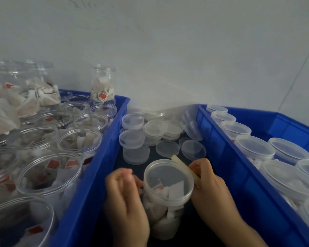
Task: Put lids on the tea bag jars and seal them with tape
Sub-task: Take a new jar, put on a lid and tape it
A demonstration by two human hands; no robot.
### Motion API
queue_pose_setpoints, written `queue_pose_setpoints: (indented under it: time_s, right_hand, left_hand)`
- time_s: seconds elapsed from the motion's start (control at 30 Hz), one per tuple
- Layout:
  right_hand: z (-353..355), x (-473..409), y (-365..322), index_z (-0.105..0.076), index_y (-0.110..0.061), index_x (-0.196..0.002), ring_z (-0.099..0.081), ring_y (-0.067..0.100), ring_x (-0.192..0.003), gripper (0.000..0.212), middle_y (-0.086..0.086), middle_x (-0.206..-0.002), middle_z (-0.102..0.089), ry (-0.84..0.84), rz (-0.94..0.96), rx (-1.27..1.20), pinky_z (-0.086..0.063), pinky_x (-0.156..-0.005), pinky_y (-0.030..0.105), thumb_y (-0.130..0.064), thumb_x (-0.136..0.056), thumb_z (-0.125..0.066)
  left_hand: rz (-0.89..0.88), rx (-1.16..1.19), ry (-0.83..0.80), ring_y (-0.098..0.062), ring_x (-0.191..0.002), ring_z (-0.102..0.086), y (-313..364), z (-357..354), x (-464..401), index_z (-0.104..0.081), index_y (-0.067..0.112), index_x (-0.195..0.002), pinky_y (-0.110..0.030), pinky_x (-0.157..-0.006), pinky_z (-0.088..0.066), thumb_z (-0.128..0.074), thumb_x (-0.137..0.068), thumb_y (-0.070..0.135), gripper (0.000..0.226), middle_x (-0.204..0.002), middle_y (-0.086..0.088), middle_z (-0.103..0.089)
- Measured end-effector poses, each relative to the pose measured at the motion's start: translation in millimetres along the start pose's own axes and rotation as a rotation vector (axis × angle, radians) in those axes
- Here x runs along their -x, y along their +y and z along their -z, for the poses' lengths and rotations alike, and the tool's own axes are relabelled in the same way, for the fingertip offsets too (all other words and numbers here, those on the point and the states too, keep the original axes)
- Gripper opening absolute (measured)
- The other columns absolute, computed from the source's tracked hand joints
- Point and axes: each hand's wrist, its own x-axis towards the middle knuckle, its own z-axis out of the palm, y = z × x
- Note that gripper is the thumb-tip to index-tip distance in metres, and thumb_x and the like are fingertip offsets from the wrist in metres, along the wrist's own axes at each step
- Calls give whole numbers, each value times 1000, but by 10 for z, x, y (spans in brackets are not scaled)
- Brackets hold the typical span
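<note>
At six o'clock, between two blue plastic crates, a lidded clear plastic jar of tea bags (165,198) stands gripped by the left hand (126,196) at nine o'clock while the right hand (210,188) pinches a yellowish tape strip (184,169) against its rim at two o'clock.

We count two blue crates (100,157), one on each side, and two hands (127,198). One lidded jar (165,198) stands between them. Roughly a dozen loose lids (132,139) lie behind it; the open jars (50,175) of tea bags on the left are too crowded to count.
</note>
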Motion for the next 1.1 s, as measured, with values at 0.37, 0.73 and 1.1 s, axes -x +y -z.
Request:
queue_pose_setpoints:
  time_s: [0.37,0.73,1.1]
  right_hand:
    - [-115,-87,-41,-40,-32,-99,-61,10,-79,26,-6,-91,-61,92,-150,-143,-54,-72,35,-22,-87,-60]
    - [-221,102,457,-24,-63,-124,-46,-1,-112,78,-28,-117,-47,-38,-60,-215,-35,-102,33,-33,-75,-76]
    - [7,-73,44,-58,-37,-76,-59,7,-69,15,-14,-74,-63,365,231,-159,-53,-69,36,-45,-67,-66]
  left_hand:
    - [-10,-34,-418,24,-102,-49,-116,-71,164,-21,45,-136,4,-78,-37,-78,-48,53,105,-109,42,-57]
    - [46,-28,-536,16,-128,-30,-308,-161,38,3,81,-119,-4,-101,-30,-88,-48,40,123,-138,41,-21]
    - [451,224,-451,-11,-94,-60,-224,-98,-173,-32,47,-107,-16,-57,-52,-91,-48,28,85,-113,11,-49]
